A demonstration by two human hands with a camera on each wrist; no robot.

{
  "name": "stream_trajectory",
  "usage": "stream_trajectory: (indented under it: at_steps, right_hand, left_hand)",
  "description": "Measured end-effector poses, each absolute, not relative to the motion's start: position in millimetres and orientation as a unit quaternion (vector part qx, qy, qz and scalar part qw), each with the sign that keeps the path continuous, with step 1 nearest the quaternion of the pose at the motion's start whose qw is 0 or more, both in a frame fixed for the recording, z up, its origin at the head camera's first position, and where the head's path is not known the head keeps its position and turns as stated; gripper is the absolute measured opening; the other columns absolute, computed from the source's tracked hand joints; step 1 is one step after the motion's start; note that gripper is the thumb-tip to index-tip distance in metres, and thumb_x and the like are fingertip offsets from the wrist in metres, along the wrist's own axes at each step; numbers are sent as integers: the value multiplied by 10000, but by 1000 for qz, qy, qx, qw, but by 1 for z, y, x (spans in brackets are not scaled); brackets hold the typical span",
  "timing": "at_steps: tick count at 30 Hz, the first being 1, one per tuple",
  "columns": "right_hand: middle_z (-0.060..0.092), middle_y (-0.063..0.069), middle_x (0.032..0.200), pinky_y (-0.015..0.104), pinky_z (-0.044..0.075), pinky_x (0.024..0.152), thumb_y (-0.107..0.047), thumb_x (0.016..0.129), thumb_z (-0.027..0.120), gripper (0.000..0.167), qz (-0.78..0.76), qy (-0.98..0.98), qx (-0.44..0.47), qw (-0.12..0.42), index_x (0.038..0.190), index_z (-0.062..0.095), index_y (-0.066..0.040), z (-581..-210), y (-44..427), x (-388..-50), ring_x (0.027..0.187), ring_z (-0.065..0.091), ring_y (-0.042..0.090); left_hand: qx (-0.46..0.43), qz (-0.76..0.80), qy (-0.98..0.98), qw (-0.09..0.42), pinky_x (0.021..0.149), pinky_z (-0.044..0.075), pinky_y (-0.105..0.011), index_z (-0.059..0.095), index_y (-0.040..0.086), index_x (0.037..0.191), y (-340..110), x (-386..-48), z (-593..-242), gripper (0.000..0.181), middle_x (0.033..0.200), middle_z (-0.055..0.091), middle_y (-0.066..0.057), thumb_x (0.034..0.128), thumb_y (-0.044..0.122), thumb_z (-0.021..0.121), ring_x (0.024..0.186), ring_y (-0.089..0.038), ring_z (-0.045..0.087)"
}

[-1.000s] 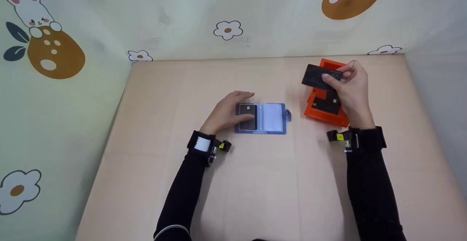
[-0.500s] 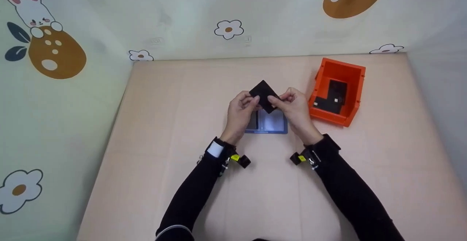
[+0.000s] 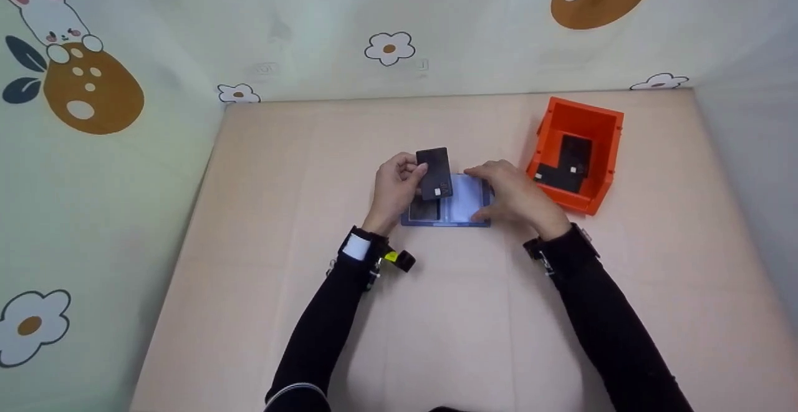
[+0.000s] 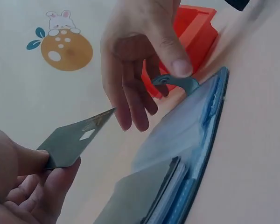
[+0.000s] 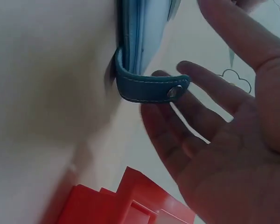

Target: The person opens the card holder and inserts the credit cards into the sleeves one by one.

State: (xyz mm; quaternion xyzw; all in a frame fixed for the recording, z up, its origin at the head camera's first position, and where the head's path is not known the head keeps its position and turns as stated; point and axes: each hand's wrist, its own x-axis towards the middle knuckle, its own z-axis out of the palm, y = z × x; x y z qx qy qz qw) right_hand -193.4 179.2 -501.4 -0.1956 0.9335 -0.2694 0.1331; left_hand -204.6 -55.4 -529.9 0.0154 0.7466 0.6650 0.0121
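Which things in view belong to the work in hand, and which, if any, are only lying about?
Belonging to the work:
black chip card, held up
blue card holder, lying open
orange bin, probably
dark cards inside it, probably

Apparently not part, though neither lies about:
left wrist camera, worn
rabbit-and-flower printed wall

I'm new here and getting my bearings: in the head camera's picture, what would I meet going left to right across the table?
Left hand → held card → right hand → orange bin.
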Motion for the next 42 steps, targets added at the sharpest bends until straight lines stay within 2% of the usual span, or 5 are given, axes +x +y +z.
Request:
stream_trajectory:
  at_steps: [9, 26, 33, 38, 42]
  right_hand:
    - [687, 189, 1312, 526, 468, 1085, -124, 683, 973, 810, -219, 947, -212, 107, 1401, 618, -11, -506, 178, -186, 1162, 592, 368]
    - [676, 182, 1298, 521, 476, 1082, -162, 687, 973, 813, -220, 945, -212, 118, 1403, 616, -16, -509, 179, -191, 1164, 576, 358]
    - [696, 165, 1272, 486, 507, 1047, -154, 675, 983, 813, -229, 942, -222, 107, 1392, 626, -15, -508, 181, -191, 1116, 588, 335]
    - [690, 177, 1280, 489, 510, 1038, -158, 671, 986, 826, -224, 942, -231, 96, 1393, 615, -3, -509, 182, -190, 1110, 584, 342]
    - [694, 183, 1282, 491, 510, 1049, -157, 660, 990, 843, -219, 944, -228, 95, 1396, 611, 4, -509, 181, -191, 1114, 593, 346]
  left_hand:
    - [25, 567, 823, 25, 557, 593, -251, 580, 39, 893, -56, -203, -536, 138, 826, 692, -70, 973, 36, 693, 582, -61, 616]
    - [16, 525, 850, 44, 570, 576, -228, 588, 22, 895, -51, -196, -538, 131, 845, 667, -71, 968, 51, 693, 598, -81, 612]
    - [5, 509, 856, 86, 585, 568, -210, 601, 5, 986, -43, -192, -536, 119, 849, 646, -52, 976, 81, 693, 648, -98, 618]
    - [35, 507, 859, 59, 579, 576, -227, 590, -12, 1088, -36, -187, -540, 198, 873, 714, -113, 969, 90, 712, 608, -95, 628]
    - [59, 489, 870, 27, 636, 572, -234, 618, 0, 1086, -30, -185, -543, 195, 922, 741, -108, 958, 92, 732, 701, -129, 666]
